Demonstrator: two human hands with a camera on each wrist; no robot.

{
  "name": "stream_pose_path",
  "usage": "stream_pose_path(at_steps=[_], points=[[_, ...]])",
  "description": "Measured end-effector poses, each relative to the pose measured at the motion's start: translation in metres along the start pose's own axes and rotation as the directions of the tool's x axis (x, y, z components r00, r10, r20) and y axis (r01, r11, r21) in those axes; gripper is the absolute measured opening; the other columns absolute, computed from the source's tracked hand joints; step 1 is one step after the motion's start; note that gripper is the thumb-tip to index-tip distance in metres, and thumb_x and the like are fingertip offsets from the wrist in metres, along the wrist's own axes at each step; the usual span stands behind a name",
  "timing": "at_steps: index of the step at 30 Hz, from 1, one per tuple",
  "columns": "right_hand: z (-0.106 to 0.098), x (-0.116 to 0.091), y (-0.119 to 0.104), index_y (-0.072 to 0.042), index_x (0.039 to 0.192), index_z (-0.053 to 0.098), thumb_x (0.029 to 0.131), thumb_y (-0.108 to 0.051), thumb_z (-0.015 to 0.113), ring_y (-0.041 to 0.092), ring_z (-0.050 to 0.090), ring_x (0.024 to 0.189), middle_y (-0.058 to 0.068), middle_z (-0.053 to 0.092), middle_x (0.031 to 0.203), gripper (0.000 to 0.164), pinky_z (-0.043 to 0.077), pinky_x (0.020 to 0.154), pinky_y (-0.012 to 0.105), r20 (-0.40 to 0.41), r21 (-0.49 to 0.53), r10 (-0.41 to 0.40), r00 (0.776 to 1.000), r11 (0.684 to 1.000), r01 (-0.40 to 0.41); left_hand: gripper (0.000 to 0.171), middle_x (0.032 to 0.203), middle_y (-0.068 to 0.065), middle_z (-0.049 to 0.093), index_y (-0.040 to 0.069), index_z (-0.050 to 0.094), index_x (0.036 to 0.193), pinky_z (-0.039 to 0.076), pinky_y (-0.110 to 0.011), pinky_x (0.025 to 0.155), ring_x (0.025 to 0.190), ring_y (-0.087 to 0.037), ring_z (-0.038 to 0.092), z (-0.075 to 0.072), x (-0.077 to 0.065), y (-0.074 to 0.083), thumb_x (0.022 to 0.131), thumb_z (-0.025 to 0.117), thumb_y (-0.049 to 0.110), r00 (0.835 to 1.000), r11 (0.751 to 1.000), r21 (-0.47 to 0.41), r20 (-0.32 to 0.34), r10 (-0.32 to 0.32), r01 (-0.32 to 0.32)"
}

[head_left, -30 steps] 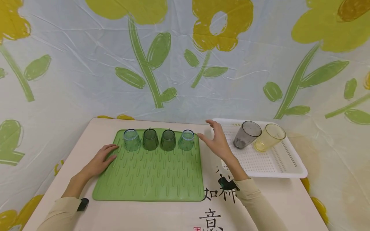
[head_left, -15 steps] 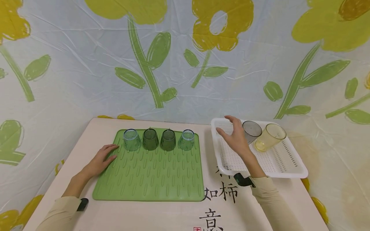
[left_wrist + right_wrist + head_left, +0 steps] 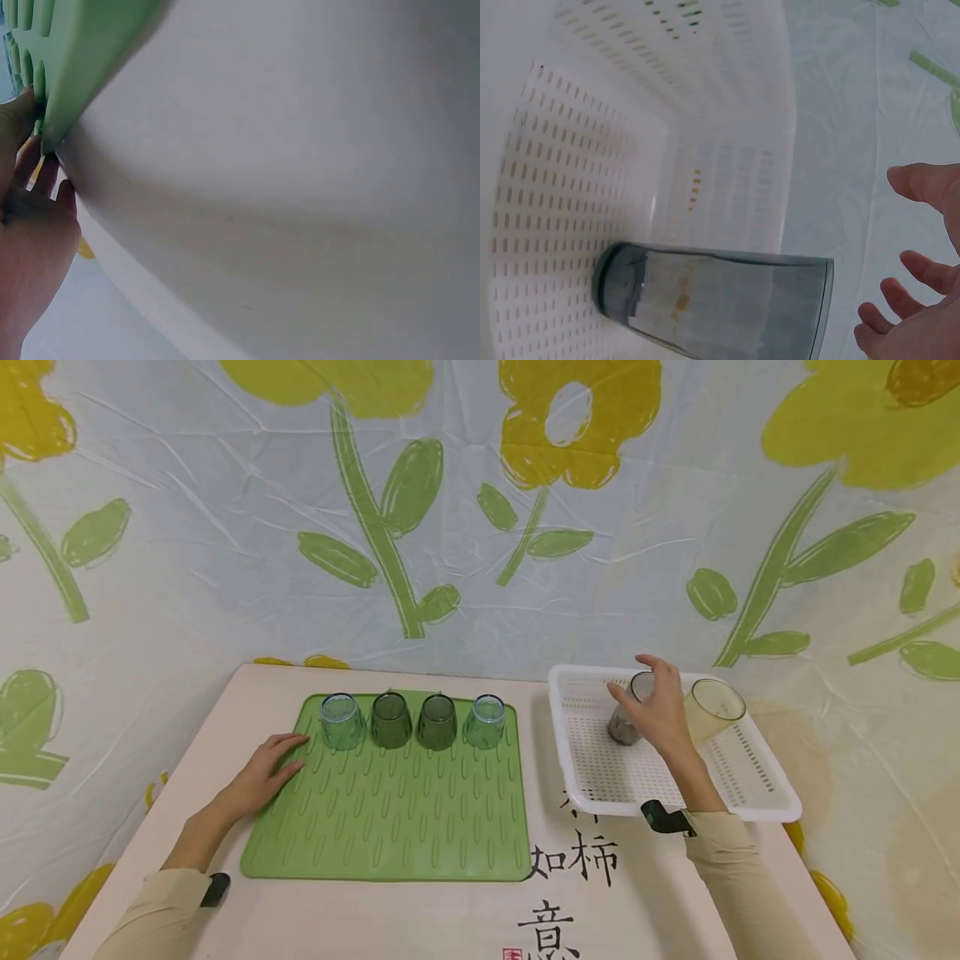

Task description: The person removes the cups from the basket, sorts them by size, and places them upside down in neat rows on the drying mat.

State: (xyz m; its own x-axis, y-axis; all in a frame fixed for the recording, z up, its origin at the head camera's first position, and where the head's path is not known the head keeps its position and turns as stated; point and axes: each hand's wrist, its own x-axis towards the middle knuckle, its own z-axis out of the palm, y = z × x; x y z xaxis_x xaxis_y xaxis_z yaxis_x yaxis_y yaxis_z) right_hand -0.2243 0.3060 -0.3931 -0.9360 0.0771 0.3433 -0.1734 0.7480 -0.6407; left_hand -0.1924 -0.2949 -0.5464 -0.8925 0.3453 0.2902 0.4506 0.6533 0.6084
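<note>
My right hand [image 3: 663,714] is over the white perforated basket [image 3: 566,760], overlapping a grey tumbler [image 3: 622,728] in the head view. In the right wrist view the thumb and fingers are spread just beyond the mouth of the grey tumbler [image 3: 735,300], a gap between them. A yellow tumbler [image 3: 714,695] leans beside it, its lower part hidden by the hand. My left hand [image 3: 258,781] rests with relaxed fingers at the left edge of the green ridged mat [image 3: 390,827]; in its wrist view the fingertips touch the mat's rim [image 3: 64,112].
Several short tumblers stand in a row along the mat's back edge: pale blue ones [image 3: 342,723] [image 3: 483,723] at the ends, dark ones [image 3: 391,721] [image 3: 436,723] between. Black characters mark the tabletop [image 3: 360,918]. A flower-printed cloth [image 3: 465,635] hangs behind.
My right hand has moved right, from beside the mat's back right corner, over the basket to the grey tumbler. The left hand has stayed at the mat's edge.
</note>
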Motion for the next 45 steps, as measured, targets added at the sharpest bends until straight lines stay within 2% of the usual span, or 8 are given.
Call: stream_pose_path(at_steps=[4, 18, 22, 23, 29, 30, 34, 45], points=[[-0.005, 0.005, 0.009, 0.009, 0.146, 0.043, 0.094, -0.019, 0.075, 0.052, 0.034, 0.138, 0.035, 0.036, 0.148, 0.066, 0.032, 0.111, 0.065, -0.017, -0.038, 0.038, 0.999, 0.999, -0.039, 0.042, 0.136, -0.036, 0.047, -0.014, 0.051, 0.138, 0.038, -0.065, 0.104, 0.128, -0.057, 0.042, 0.0, 0.0, 0.0, 0.099, 0.063, -0.004, 1.0, 1.0, -0.01, 0.007, -0.014, 0.014], [-0.02, 0.008, 0.032, 0.018, 0.152, 0.02, 0.088, -0.021, 0.081, 0.061, 0.03, 0.134, 0.048, 0.026, 0.146, 0.097, 0.034, 0.107, 0.071, 0.159, -0.132, 0.183, 0.97, 0.978, -0.163, 0.042, 0.137, -0.035, 0.046, -0.013, 0.051, 0.139, 0.036, -0.068, 0.102, 0.129, -0.056, 0.042, 0.002, 0.0, -0.004, 0.099, 0.063, -0.004, 1.0, 1.0, -0.015, 0.005, -0.003, 0.003], [-0.023, 0.01, 0.037, 0.018, 0.155, 0.006, 0.09, -0.02, 0.081, 0.062, 0.029, 0.136, 0.049, 0.02, 0.149, 0.106, 0.036, 0.107, 0.07, 0.226, -0.08, 0.234, 0.946, 0.972, -0.221, 0.042, 0.137, -0.035, 0.047, -0.013, 0.051, 0.139, 0.037, -0.065, 0.103, 0.129, -0.056, 0.042, 0.002, -0.001, -0.004, 0.099, 0.063, -0.004, 1.0, 1.0, -0.009, -0.001, -0.004, 0.004], [-0.023, 0.011, 0.039, 0.017, 0.155, 0.002, 0.09, -0.019, 0.08, 0.062, 0.029, 0.137, 0.049, 0.019, 0.15, 0.108, 0.036, 0.108, 0.069, 0.244, -0.057, 0.249, 0.937, 0.968, -0.243, 0.042, 0.137, -0.035, 0.047, -0.013, 0.051, 0.139, 0.038, -0.057, 0.108, 0.129, -0.055, 0.042, 0.001, -0.001, -0.004, 0.099, 0.063, -0.003, 1.0, 1.0, -0.01, -0.003, -0.005, 0.005], [-0.024, 0.009, 0.044, 0.013, 0.155, -0.013, 0.091, -0.015, 0.079, 0.059, 0.029, 0.141, 0.048, 0.017, 0.153, 0.115, 0.037, 0.112, 0.064, 0.325, 0.023, 0.334, 0.885, 0.932, -0.361, 0.042, 0.136, -0.035, 0.047, -0.013, 0.052, 0.138, 0.038, -0.062, 0.107, 0.128, -0.056, 0.042, 0.001, -0.001, -0.002, 0.099, 0.063, -0.004, 1.0, 1.0, -0.02, -0.004, -0.002, 0.002], [-0.024, 0.008, 0.044, 0.012, 0.155, -0.013, 0.092, -0.015, 0.078, 0.059, 0.029, 0.142, 0.048, 0.018, 0.153, 0.114, 0.037, 0.113, 0.063, 0.336, 0.028, 0.342, 0.877, 0.928, -0.372, 0.042, 0.136, -0.036, 0.047, -0.013, 0.052, 0.138, 0.036, -0.07, 0.1, 0.128, -0.056, 0.042, 0.0, -0.001, -0.002, 0.098, 0.063, -0.005, 1.0, 1.0, -0.021, -0.002, -0.003, 0.003], [-0.026, 0.005, 0.048, 0.014, 0.154, -0.01, 0.094, -0.017, 0.076, 0.057, 0.027, 0.144, 0.046, 0.021, 0.154, 0.109, 0.034, 0.115, 0.062, 0.375, 0.063, 0.347, 0.86, 0.916, -0.397, 0.042, 0.136, -0.037, 0.046, -0.014, 0.051, 0.138, 0.035, -0.073, 0.1, 0.128, -0.057, 0.041, 0.0, -0.001, -0.001, 0.098, 0.063, -0.005, 1.0, 1.0, -0.025, 0.003, -0.004, 0.004], [-0.025, 0.004, 0.048, 0.011, 0.158, 0.01, 0.09, -0.015, 0.08, 0.054, 0.029, 0.145, 0.038, 0.024, 0.158, 0.101, 0.034, 0.116, 0.06, 0.372, 0.136, 0.302, 0.878, 0.918, -0.373, 0.042, 0.137, -0.036, 0.046, -0.013, 0.051, 0.139, 0.035, -0.071, 0.1, 0.129, -0.057, 0.041, 0.0, -0.001, 0.0, 0.099, 0.063, -0.004, 1.0, 1.0, -0.025, 0.008, -0.006, 0.006]])
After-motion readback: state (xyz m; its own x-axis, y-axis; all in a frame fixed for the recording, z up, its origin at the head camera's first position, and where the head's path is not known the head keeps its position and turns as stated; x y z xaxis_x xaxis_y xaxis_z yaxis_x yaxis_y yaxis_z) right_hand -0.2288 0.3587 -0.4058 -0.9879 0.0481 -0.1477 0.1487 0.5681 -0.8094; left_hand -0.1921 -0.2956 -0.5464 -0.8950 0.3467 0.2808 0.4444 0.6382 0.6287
